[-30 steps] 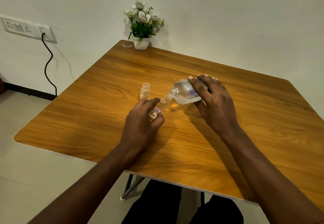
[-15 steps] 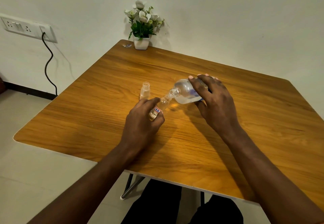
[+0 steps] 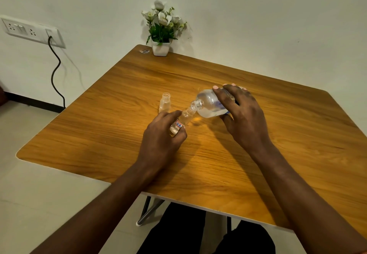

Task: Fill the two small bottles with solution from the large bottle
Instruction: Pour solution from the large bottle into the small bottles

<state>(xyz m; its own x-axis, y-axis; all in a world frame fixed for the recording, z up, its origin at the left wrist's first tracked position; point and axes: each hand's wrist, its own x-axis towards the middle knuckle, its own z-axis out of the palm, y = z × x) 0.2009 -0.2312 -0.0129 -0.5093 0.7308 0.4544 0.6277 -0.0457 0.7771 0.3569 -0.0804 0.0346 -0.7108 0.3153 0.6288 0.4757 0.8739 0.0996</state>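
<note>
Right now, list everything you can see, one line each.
large bottle: 1, clear, tipped in the right hand, mouth at the labelled small bottle
labelled small bottle: 1, clear, tilted in the left hand
open small bottle: 1, clear, upright behind the left hand
flower pot: 1, white, table's far corner
table: 1, brown wood
socket panel: 1, white, left wall
cable: 1, black, hanging from the panel
left hand: 1
right hand: 1

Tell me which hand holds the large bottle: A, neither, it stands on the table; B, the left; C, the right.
C: the right hand grips the large bottle, tipped toward the small labelled bottle held in the left hand.
</note>
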